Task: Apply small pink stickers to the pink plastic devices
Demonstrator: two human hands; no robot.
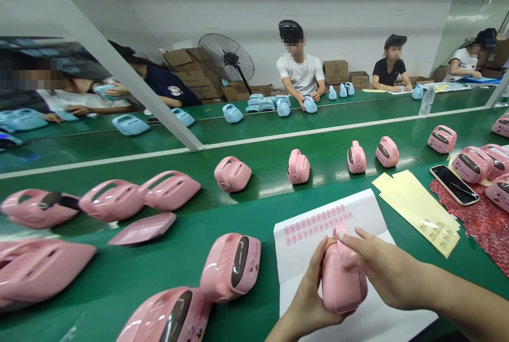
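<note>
A small pink plastic case with a carrying handle is held up over a white sheet, its smooth end facing me. My left hand wraps around its left side and underside. Fingers stretched, my right hand touches the upper right of the case near the handle; whether anything small lies under the fingertips is hidden. Rows of small pink stickers run along the sheet's upper part. To the left stands a similar pink case with a dark window, close to another pink case.
More pink cases line the green belt ahead. On the right lie yellow slips, a phone and red wrap. Beyond a white rail, several people handle blue cases; a bottle stands there.
</note>
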